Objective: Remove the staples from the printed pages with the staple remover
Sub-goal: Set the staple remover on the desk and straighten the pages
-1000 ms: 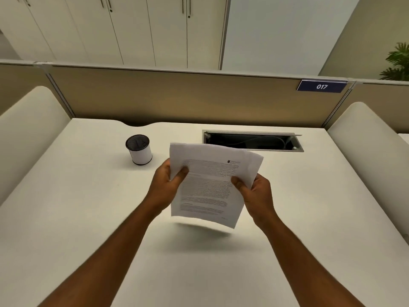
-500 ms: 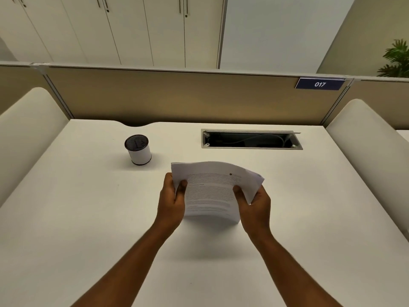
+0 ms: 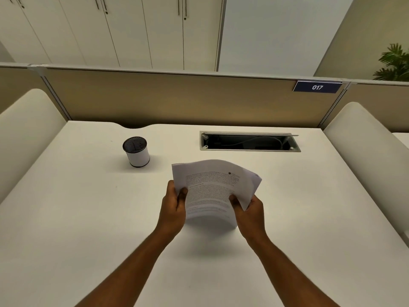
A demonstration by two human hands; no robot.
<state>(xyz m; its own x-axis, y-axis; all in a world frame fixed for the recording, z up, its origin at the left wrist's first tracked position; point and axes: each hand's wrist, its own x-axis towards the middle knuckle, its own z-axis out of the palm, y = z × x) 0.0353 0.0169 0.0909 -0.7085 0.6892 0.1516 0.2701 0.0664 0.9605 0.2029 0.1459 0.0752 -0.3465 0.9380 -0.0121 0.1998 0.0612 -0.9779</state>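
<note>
- The pages (image 3: 212, 191) are a thin printed sheaf, held over the middle of the white worktop (image 3: 77, 218), bowed upward across the width so the near edge arches
- The left hand (image 3: 174, 207) grips the left edge of the pages – thumb on the printed face, fingers hidden behind
- The right hand (image 3: 249, 212) grips the lower right part of the pages in the same way, thumb on top near the text; a corner of the back sheets sticks out just past it to the right
- Whether the near edge of the pages touches the worktop or hangs just above it cannot be told (a soft shadow lies under and in front of them)
- No staple can be made out on the pages; the print is too small to read, apart from a small dark mark near the upper right of the top sheet
- A small cylinder (image 3: 136, 151) with a white wall and a dark top stands upright on the worktop, to the far left of the pages and well apart from them
- A cable slot (image 3: 250, 141) is sunk in the worktop beyond the pages, its lid raised – cables show inside
- A beige partition (image 3: 177, 98) runs along the far edge of the worktop, with a blue plate (image 3: 317, 87) reading 017 at its upper right
- Pale cupboards (image 3: 132, 29) stand behind the partition, and a green plant (image 3: 396, 63) shows at the far right
</note>
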